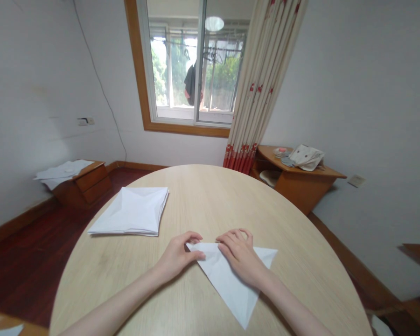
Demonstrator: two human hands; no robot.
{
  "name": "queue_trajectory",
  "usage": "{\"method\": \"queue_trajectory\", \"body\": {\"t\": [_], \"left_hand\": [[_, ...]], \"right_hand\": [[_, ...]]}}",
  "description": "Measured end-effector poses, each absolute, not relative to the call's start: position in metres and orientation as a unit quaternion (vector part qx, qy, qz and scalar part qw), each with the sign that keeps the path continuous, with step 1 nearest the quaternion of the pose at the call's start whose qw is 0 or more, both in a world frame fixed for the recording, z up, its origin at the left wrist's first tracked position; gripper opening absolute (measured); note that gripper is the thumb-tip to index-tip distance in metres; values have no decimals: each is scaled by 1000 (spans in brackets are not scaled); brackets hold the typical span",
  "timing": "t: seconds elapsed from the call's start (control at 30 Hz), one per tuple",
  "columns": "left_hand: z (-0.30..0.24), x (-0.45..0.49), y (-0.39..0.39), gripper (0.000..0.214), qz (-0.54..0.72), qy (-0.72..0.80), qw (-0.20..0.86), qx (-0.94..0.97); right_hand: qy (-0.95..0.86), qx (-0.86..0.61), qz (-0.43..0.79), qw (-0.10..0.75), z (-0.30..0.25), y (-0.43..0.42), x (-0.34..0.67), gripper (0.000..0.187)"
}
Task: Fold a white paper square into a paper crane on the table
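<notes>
A white sheet of paper (236,298) folded into a triangle lies on the round table, one point toward me and its long edge on the far side. At its left corner is my left hand (178,254), thumb on top of the paper and fingers curled around the far edge. My right hand (241,256) rests flat across the upper middle of the triangle, fingers stretched out and pressing on it. Part of the paper is hidden under that hand. Farther left sits a stack of folded white paper (131,210), apart from both hands.
The round wooden table (196,200) has a curved edge on all visible sides. Beyond it stand a low drawer cabinet (93,179) with papers on top, a corner desk (301,186) with a cloth bag (306,156), a curtain (259,84) and a window (175,70).
</notes>
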State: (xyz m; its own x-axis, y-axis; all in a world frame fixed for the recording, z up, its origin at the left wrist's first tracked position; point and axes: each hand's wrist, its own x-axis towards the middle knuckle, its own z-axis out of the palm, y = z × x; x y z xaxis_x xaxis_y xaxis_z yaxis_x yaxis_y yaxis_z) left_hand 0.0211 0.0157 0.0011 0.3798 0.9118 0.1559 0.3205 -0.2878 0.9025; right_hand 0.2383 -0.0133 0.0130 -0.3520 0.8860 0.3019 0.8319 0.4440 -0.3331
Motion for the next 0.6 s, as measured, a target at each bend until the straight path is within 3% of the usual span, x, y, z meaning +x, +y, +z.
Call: {"method": "queue_trajectory", "body": {"t": [0.33, 0.6], "left_hand": [[7, 15, 13, 30, 412, 345, 467, 702], [7, 19, 12, 22, 421, 388, 429, 699]], "right_hand": [[-782, -551, 167, 239, -1, -5, 242, 29], [-779, -546, 194, 237, 0, -5, 241, 25]]}}
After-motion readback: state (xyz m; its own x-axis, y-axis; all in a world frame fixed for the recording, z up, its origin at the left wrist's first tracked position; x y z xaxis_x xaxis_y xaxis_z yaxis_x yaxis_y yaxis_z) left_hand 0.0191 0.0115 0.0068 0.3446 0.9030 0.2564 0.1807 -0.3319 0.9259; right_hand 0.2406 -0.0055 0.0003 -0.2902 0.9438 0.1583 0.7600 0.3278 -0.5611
